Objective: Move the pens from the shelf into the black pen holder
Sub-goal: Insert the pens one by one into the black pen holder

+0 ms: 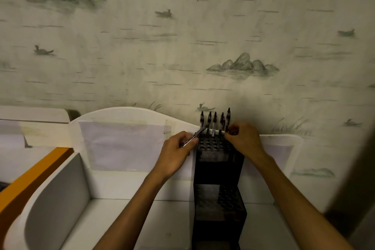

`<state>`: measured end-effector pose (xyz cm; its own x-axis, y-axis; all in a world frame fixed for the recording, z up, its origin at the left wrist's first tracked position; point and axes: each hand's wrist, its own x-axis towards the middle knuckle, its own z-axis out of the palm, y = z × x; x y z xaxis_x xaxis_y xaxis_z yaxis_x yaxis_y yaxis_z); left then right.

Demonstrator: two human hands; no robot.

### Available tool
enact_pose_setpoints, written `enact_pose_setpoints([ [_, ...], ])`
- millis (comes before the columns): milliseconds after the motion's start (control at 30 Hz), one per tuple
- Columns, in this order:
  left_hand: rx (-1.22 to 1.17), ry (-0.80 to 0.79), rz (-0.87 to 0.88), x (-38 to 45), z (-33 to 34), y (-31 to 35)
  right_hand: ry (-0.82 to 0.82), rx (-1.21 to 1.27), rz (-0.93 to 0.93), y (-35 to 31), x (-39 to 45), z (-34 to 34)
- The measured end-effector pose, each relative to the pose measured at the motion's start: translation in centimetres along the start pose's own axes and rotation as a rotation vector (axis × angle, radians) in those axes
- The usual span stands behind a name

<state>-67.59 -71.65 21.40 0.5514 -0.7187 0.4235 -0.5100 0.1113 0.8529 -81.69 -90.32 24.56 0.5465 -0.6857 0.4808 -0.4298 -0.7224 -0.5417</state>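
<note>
Shelving of white painted board (142, 219), with a rounded side panel at the left, lay nearest the camera, and both bare forearms reached across it toward the wall. A tall, stepped black pen holder pierced with round holes (218, 170) stood upright on the shelf between the two arms. Its lower tier, closest to the viewer, showed only vacant holes.

At the upper tier the left hand (176, 153) pinched a slim dark pen (197, 135), held aslant with its far end raised over the left edge of the hole grid and not yet seated. The right hand (243, 138) was curled at the tier's right rear corner; its fingers appeared closed on something dark there, though whether pen or holder could not be told. A row of about five dark pens (215, 121) stood upright in the rearmost holes, against the pale wallpaper printed with hills and boats (182, 36).

Judgement: the step in hand was insertion of the left-hand pen, with the task partly done. The next move called for bringing that pen upright, aligning its tip with a free hole near the standing row, and lowering it without disturbing its neighbours. No loose pens were visible on the shelf.
</note>
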Motion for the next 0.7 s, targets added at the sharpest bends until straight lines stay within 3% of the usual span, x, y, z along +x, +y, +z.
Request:
enact_pose_setpoints([
  [267, 0.025, -0.020, -0.020, 0.1, 0.3, -0.3, 0.085, 0.056, 0.029, 0.5, -0.4, -0.4],
  [433, 0.096, -0.025, -0.027, 0.7, 0.8, -0.8, 0.192, 0.100, -0.307, -1.1, -1.5, -0.9],
  [700, 0.205, -0.011, 0.009, 1.2, 1.5, -0.4, -0.097, 0.064, -0.516, -3.6, -1.7, -0.7],
])
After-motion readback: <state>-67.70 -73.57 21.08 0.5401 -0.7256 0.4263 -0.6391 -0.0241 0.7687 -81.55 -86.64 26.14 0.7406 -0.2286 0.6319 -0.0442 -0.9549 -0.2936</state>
